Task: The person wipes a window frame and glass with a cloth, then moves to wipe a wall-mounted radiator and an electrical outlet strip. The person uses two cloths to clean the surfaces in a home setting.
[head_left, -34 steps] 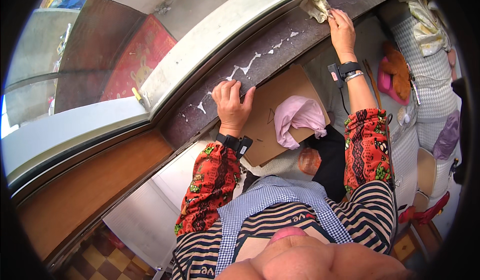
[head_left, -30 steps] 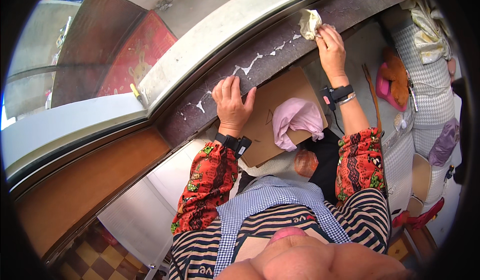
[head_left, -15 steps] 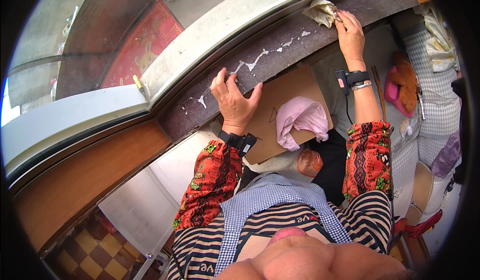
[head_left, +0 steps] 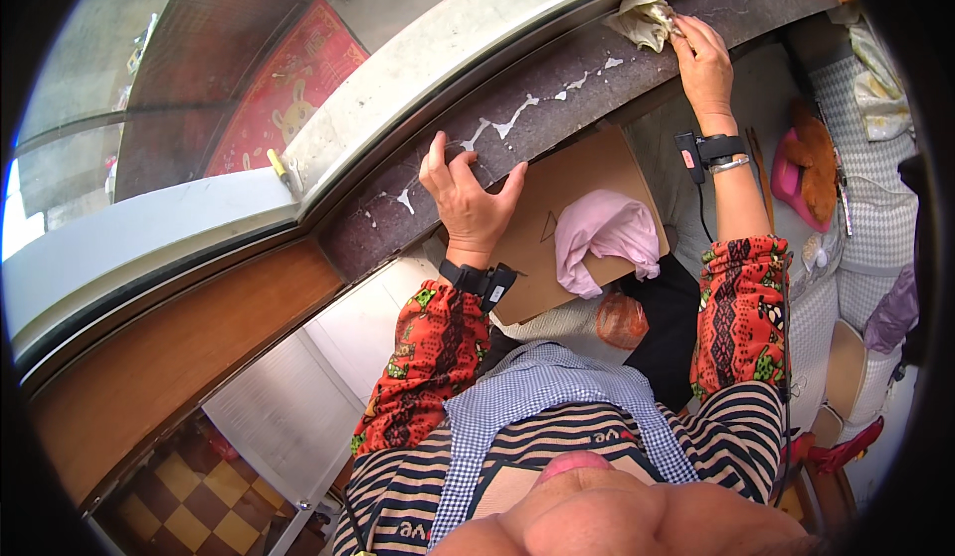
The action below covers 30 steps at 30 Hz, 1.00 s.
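A dark stone windowsill (head_left: pixel 557 118) runs slantwise along the window frame, with a broken streak of white liquid (head_left: pixel 517 113) on its surface. At the sill's far right, my right hand (head_left: pixel 704 67) grips a crumpled cream cloth (head_left: pixel 645 21) that lies against the sill. My left hand (head_left: pixel 468 193) is over the sill's front edge near the left end of the streak. Its fingers are bent and spread, and nothing shows in them. Patterned red sleeves cover both forearms, and each wrist wears a black strap.
Below the sill lies a cardboard sheet (head_left: pixel 527 278) with a pink cloth (head_left: pixel 607 238) on it. A pink and brown slipper-like item (head_left: pixel 806 173) rests on checked padding at right. A yellow-handled tool (head_left: pixel 279 166) is on the outer ledge. A wooden panel (head_left: pixel 189 337) stands at left.
The view has shifted slightly. My right hand stays on the cloth at the far right with hardly any movement, and my left hand keeps its place over the sill.
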Each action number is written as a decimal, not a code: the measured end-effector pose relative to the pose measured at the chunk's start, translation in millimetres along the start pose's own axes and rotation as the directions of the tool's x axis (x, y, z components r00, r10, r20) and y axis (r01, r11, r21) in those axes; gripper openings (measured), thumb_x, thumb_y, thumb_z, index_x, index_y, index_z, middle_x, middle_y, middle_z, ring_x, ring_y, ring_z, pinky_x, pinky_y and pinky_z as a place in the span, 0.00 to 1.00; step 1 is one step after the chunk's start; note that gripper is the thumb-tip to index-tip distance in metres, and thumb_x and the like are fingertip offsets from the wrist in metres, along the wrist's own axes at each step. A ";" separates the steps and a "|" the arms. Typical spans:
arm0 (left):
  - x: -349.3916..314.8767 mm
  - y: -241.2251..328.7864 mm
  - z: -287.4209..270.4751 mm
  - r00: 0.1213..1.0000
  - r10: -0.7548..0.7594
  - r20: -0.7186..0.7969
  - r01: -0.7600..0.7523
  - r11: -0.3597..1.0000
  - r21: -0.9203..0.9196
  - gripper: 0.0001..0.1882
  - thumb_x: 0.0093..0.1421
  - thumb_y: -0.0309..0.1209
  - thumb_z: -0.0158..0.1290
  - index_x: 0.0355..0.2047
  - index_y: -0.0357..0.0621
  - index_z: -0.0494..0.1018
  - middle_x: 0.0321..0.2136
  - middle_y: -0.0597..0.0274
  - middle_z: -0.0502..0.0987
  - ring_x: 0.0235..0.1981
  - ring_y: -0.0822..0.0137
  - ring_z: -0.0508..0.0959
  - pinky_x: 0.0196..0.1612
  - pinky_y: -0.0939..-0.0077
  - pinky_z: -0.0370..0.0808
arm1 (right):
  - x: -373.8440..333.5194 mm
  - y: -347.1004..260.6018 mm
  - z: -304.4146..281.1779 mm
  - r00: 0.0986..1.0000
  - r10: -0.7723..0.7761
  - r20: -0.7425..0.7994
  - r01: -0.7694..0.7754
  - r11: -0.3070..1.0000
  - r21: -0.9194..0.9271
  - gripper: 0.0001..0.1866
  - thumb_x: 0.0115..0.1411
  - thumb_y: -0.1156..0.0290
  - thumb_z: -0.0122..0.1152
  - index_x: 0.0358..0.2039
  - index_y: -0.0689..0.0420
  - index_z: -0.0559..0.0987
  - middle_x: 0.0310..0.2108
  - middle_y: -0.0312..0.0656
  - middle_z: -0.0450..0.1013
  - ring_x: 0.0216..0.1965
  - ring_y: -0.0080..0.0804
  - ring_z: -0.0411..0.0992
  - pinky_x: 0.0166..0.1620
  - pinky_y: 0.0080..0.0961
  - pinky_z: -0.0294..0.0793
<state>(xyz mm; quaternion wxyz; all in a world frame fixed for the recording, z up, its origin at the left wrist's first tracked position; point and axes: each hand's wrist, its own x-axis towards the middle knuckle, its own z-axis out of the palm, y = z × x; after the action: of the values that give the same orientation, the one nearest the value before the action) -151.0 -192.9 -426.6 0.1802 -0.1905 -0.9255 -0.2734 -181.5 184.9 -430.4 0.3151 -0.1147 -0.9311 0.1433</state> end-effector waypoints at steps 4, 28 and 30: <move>-0.1 0.8 1.4 1.000 -0.014 -0.004 0.014 1.000 -0.011 0.31 0.45 0.45 0.71 0.37 0.32 0.72 0.60 0.41 0.59 0.57 0.43 0.61 0.59 0.52 0.64 | -16.7 -22.1 0.7 0.999 -0.010 -0.032 0.012 0.999 0.043 0.12 0.59 0.71 0.62 0.44 0.57 0.83 0.47 0.42 0.79 0.52 0.42 0.74 0.57 0.36 0.72; 24.7 -0.3 -1.7 0.973 0.120 0.197 -0.118 0.993 -0.019 0.23 0.47 0.46 0.66 0.43 0.55 0.77 0.53 0.58 0.65 0.57 0.52 0.62 0.58 0.55 0.58 | -2.0 1.2 4.0 1.000 0.015 -0.011 -0.015 1.000 -0.002 0.12 0.59 0.68 0.63 0.43 0.54 0.83 0.47 0.38 0.79 0.51 0.41 0.74 0.56 0.35 0.73; 23.2 1.1 -2.2 0.974 0.147 0.175 -0.147 0.989 -0.015 0.23 0.47 0.46 0.65 0.43 0.54 0.77 0.52 0.58 0.66 0.56 0.52 0.63 0.57 0.56 0.58 | 0.2 -2.2 3.0 0.997 0.078 0.029 -0.077 0.997 -0.023 0.12 0.59 0.68 0.63 0.43 0.54 0.84 0.47 0.38 0.78 0.50 0.41 0.74 0.55 0.35 0.73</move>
<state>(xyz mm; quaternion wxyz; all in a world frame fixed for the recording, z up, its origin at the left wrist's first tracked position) -170.0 -187.5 -414.3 0.1176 -0.2820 -0.9208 -0.2426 -183.8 182.3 -431.8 0.2940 -0.1521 -0.9321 0.1468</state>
